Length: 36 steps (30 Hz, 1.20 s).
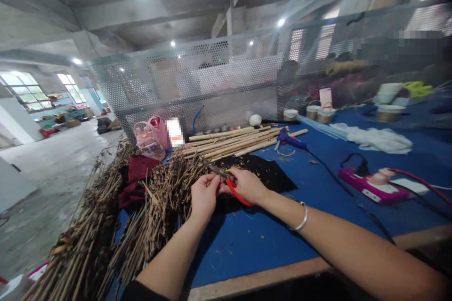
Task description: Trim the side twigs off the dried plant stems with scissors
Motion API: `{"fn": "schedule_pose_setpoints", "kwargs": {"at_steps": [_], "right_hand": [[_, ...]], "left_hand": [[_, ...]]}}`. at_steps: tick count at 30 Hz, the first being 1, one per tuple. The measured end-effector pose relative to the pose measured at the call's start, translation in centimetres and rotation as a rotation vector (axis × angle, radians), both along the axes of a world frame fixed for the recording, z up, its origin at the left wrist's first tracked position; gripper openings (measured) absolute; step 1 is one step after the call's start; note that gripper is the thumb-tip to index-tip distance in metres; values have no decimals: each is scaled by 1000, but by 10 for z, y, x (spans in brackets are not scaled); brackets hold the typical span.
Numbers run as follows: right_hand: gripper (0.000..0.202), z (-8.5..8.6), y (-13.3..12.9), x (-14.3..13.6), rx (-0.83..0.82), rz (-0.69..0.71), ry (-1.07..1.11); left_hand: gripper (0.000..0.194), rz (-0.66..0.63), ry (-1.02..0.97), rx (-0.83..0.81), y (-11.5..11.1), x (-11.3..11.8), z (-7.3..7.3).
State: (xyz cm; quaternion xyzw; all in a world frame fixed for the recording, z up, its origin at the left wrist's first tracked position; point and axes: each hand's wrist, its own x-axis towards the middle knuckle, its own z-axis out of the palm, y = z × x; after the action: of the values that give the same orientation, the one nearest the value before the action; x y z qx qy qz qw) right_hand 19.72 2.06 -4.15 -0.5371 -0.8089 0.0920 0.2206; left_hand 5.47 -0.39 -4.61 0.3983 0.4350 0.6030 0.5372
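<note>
My right hand (245, 186) is closed on red-handled scissors (235, 191), whose dark blades point up and to the left. Close beside the blades, my left hand (205, 196) is pinched, its fingertips near those of my right hand; whatever it holds is too small to make out. Bundles of dried brown stems (169, 188) lie left of my left hand. Under and behind both hands is a black cloth (277, 176) scattered with small bits. Pale sticks (229, 146) are laid in a pile beyond it.
On the blue table (261, 249) are a blue glue gun (291, 141) with a cord, a purple power strip (374, 187), white cloth (377, 138) and several cups at the right. A pink bag (159, 131) and dark red cloth (141, 169) sit left. A perforated metal screen (197, 84) stands behind.
</note>
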Motion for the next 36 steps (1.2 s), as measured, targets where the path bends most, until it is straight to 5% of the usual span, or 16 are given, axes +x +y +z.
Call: {"fn": "schedule_pose_setpoints", "kwargs": {"at_steps": [14, 23, 36], "right_hand": [[45, 5, -2, 1, 144, 151, 0], [48, 5, -3, 1, 12, 19, -41], [46, 0, 1, 2, 50, 11, -60]], "left_hand": [[22, 4, 98, 35, 0, 0, -2], [23, 1, 49, 22, 1, -2, -1], [23, 0, 57, 55, 1, -1, 2]]}}
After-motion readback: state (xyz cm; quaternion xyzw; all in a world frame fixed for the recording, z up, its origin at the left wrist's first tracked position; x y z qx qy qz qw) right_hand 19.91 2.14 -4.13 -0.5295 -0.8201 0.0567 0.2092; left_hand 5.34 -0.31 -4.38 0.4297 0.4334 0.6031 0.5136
